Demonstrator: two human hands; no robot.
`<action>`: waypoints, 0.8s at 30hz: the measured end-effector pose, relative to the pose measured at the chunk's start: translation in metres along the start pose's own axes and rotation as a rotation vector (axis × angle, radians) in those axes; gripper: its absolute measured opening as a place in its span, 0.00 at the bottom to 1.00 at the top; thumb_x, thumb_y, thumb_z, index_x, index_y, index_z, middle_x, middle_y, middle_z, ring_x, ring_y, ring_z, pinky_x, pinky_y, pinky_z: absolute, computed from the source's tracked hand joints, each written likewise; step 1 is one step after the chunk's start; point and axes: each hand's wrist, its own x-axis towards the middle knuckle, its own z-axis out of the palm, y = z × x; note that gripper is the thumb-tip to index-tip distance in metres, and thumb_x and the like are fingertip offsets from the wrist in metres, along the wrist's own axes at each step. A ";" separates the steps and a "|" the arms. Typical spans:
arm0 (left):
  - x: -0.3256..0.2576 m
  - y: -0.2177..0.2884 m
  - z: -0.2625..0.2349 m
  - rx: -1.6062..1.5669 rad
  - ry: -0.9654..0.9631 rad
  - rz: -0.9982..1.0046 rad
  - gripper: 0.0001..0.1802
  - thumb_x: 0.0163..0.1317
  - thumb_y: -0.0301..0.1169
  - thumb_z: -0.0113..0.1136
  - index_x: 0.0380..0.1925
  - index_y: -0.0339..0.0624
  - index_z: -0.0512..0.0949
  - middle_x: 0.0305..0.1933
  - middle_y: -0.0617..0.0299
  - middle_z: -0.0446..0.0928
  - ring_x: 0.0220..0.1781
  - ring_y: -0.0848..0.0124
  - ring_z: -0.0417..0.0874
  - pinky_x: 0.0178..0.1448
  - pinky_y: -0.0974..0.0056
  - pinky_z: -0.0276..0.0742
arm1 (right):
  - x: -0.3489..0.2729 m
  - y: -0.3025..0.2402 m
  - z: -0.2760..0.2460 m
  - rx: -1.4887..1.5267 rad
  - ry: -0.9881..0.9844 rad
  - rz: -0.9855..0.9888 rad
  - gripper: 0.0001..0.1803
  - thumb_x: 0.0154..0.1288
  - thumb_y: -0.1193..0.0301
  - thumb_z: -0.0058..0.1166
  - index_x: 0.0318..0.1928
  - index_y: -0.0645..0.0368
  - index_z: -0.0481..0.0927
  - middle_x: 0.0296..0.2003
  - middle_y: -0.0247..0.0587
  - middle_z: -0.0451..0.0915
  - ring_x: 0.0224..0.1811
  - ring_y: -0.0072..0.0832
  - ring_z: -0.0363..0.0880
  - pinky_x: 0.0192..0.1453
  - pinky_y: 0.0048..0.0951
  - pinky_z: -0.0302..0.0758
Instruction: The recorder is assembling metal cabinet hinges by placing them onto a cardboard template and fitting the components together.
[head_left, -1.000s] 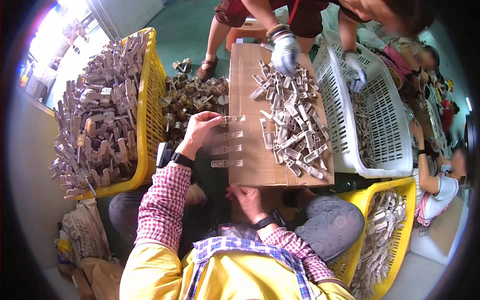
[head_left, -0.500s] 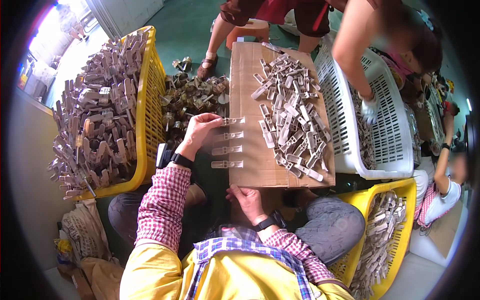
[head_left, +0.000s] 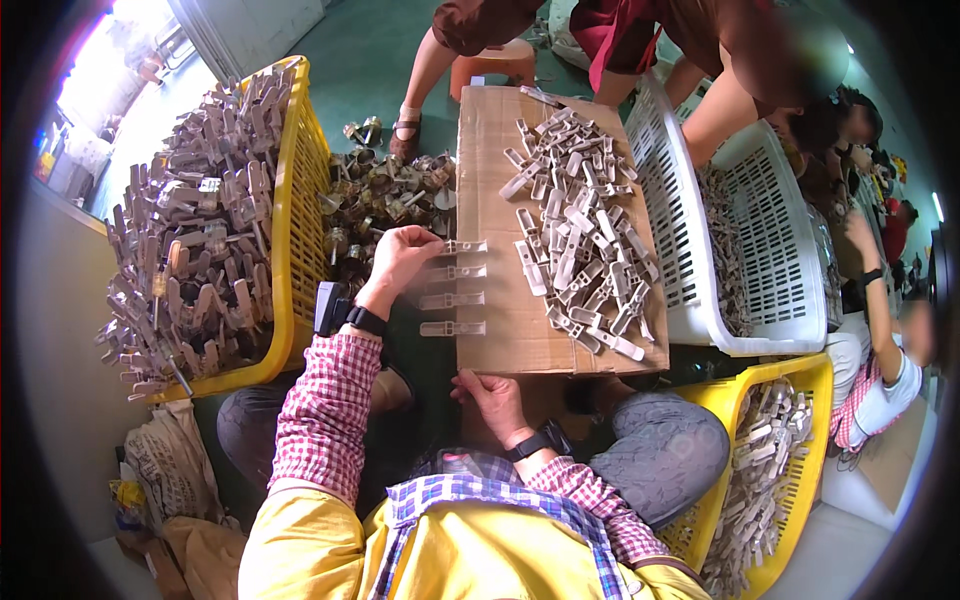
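Observation:
My left hand (head_left: pixel 408 258) is at the left edge of an upright cardboard box (head_left: pixel 488 180), finger and thumb pinching the outer end of a flat beige-grey plastic lever piece (head_left: pixel 468 247). Nearer me, several more such pieces (head_left: pixel 455 328) lie in a row, each jutting past that same edge. At the box's near left corner, my right hand (head_left: pixel 495 402) grips the cardboard edge with bent fingers. A loose heap of the same plastic pieces (head_left: pixel 585 235) covers the right part of the box top.
A yellow basket (head_left: pixel 290 200) heaped with assembled pieces stands left. Metal round fittings (head_left: pixel 395 190) lie on the floor beyond my left hand. White baskets (head_left: pixel 710 290) and another yellow basket (head_left: pixel 735 420) stand right. A co-worker (head_left: pixel 700 110) bends over the white baskets.
My hands stay almost in place. Across the box, the co-worker has shifted, and their gloved hand no longer shows in the white basket.

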 end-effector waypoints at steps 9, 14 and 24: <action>-0.041 0.070 0.054 0.653 0.061 0.758 0.18 0.53 0.29 0.71 0.47 0.48 0.88 0.47 0.59 0.85 0.52 0.56 0.84 0.61 0.52 0.78 | 0.002 0.006 -0.003 0.067 -0.019 0.038 0.19 0.77 0.57 0.65 0.42 0.64 0.92 0.32 0.34 0.90 0.34 0.16 0.84 0.44 0.21 0.79; -0.057 0.077 0.122 0.893 -0.216 1.005 0.20 0.55 0.28 0.63 0.49 0.54 0.87 0.54 0.61 0.79 0.57 0.58 0.78 0.64 0.52 0.74 | 0.003 0.002 -0.001 0.032 -0.015 0.074 0.20 0.78 0.56 0.65 0.41 0.63 0.92 0.32 0.34 0.90 0.34 0.16 0.83 0.43 0.22 0.79; -0.041 0.101 0.064 0.000 0.125 0.582 0.06 0.70 0.21 0.67 0.45 0.40 0.82 0.40 0.61 0.87 0.38 0.71 0.87 0.44 0.66 0.84 | 0.003 0.005 -0.001 0.050 -0.002 0.052 0.19 0.78 0.58 0.65 0.42 0.64 0.92 0.32 0.35 0.90 0.34 0.17 0.84 0.43 0.22 0.79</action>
